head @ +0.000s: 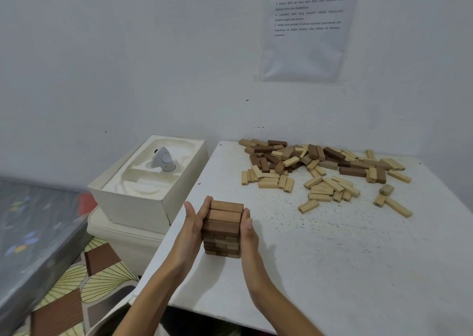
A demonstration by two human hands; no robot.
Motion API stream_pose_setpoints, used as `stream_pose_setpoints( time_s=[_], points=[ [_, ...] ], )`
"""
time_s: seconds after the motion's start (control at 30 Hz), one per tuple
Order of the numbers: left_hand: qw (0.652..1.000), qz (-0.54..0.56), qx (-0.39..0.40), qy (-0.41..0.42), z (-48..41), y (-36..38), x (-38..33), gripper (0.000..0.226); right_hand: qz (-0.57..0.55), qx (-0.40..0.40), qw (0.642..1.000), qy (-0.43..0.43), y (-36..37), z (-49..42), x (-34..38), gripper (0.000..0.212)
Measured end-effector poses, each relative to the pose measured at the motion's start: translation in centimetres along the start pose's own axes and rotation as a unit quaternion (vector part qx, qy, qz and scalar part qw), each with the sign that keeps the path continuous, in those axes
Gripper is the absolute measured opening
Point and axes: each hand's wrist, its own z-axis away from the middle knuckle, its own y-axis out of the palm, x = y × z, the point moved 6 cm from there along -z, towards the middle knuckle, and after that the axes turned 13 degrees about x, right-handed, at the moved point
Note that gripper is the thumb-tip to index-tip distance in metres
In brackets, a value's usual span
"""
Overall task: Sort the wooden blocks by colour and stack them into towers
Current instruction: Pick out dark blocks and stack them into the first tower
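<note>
Both forearms come in over the near edge of the table. Left hand lies flat on the left face of the brown tower, fingers straight, thumb up, gripping nothing. Right hand does the same on the right face: palm pressed on, fingers extended, not wrapped round.

The tower stands upright close to the table's left edge, towards the near-left corner. Layers are crossed and the top layer is dark brown blocks lying side by side. A few paler ends show in the lower layers.

Mid-table, towards the right: one loose light block lies flat, well apart from the tower. Beyond it is a scatter of light blocks, and a tighter cluster of light blocks sits nearer the centre.

Along the far edge: an unsorted pile, dark and light blocks mixed and overlapping.

Off the table, just beside its left edge: a white open box with a small grey device in its moulded insert. A patterned floor mat lies below.

On the wall behind the far edge hangs a printed sheet; its text is too small to read.
</note>
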Motion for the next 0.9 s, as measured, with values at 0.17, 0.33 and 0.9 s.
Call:
stream_pose_setpoints(
  time_s=[0.17,0.33,0.9],
  points=[
    [1.000,0.012,-0.006,0.003,-0.1,-0.4,0.2,0.063,0.016,0.004,1.000,0.006,0.0,0.0,0.0,0.135],
    [0.999,0.051,-0.013,0.012,-0.5,-1.1,0.6,0.078,-0.011,-0.013,1.000,0.019,-0.4,0.7,0.5,0.063],
    [0.987,0.156,-0.031,-0.010,-2.3,-0.8,1.7,0.074,-0.145,-0.045,0.987,0.062,-1.8,-3.9,-1.7,0.052]
  ],
)
